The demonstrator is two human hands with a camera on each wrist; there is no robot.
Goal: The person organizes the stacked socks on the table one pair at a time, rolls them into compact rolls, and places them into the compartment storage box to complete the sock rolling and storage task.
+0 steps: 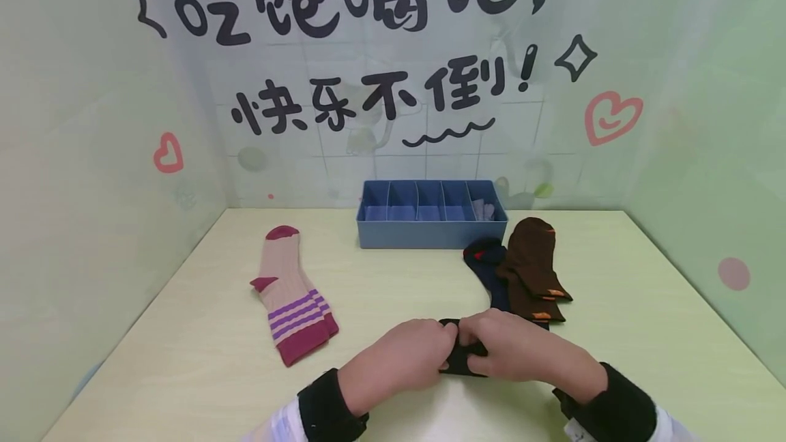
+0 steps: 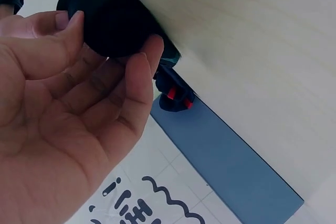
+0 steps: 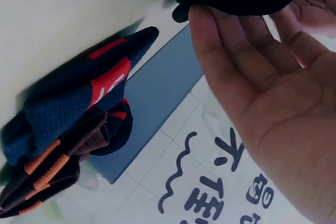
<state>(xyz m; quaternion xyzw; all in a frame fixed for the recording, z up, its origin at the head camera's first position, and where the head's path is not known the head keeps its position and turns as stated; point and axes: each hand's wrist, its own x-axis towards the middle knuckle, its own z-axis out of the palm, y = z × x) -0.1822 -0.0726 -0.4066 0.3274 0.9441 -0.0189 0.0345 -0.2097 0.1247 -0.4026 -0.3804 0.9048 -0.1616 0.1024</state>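
Note:
Low in the middle of the head view, both hands hold a black sock point(image 1: 457, 362) at the table's near part. My left hand point(image 1: 408, 355) grips its left end between thumb and fingers. From the right, my right hand point(image 1: 518, 345) pinches the same sock, thumb and index finger curled at it. The left wrist view shows the sock as a thick rounded bundle, with fingers point(image 2: 137, 85) curled beneath it. Fingers point(image 3: 231, 40) of the right hand also support it from below. Part of the sock is hidden behind the hands.
A blue divided box point(image 1: 424, 235) stands against the back wall, a greyish-purple bundle point(image 1: 484, 210) in its rightmost compartment. Pink socks with purple stripes point(image 1: 301, 305) lie on the left. Brown socks point(image 1: 533, 258) overlap navy socks with red patches point(image 3: 84, 93) on the right.

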